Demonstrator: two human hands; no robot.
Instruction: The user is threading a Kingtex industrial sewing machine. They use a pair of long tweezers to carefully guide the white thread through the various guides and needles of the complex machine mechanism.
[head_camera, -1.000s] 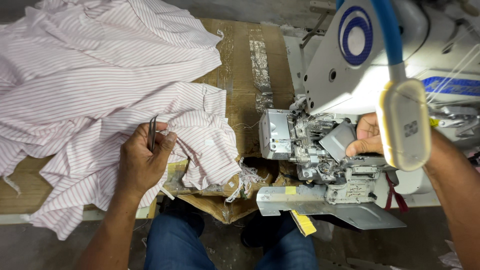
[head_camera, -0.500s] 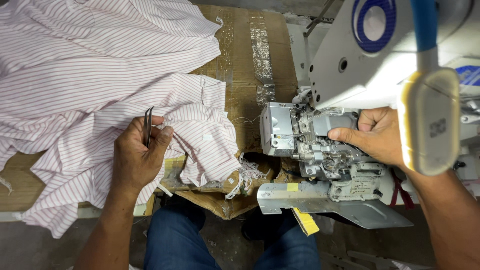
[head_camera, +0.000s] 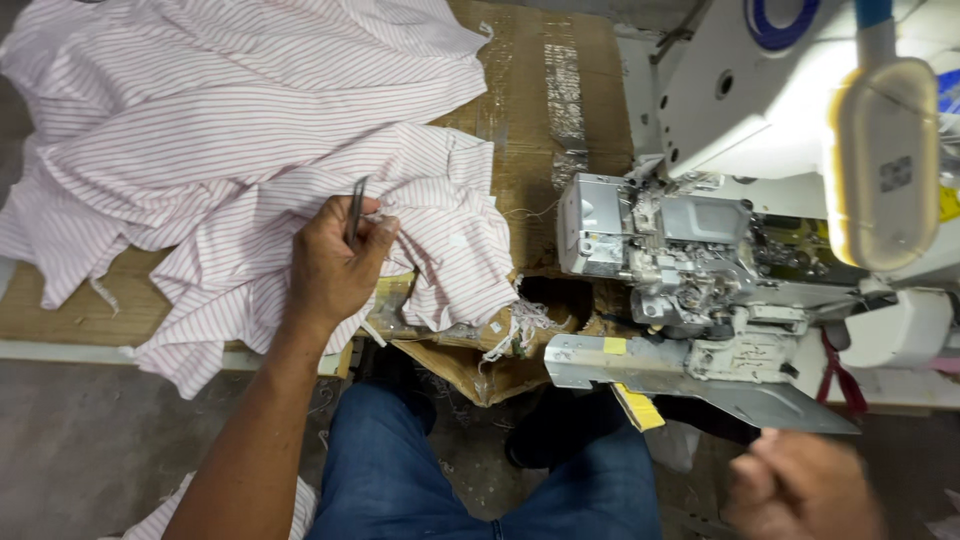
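Head view: left hand (head_camera: 335, 265) grips tweezers (head_camera: 355, 212) on striped fabric (head_camera: 230, 120) near table edge (head_camera: 60, 350); right hand (head_camera: 800, 490) loosely curled, empty, below sewing machine (head_camera: 700, 260).

Both forearms are bare from the elbow down: no sleeves, cuffs, watch or bands show on either. The left hand (head_camera: 335, 265) shows no ring or glove, and its fingers (head_camera: 375, 235) are bare. The right hand (head_camera: 800, 490) shows only as a blurred shape at the bottom edge, ungloved, detail too soft to tell. The legs are in blue denim jeans (head_camera: 440, 480), mid-blue, faintly faded over the thighs, with a seam line running along the left leg. Dark footwear (head_camera: 550, 430) shows between the knees, its kind unclear in the shadow
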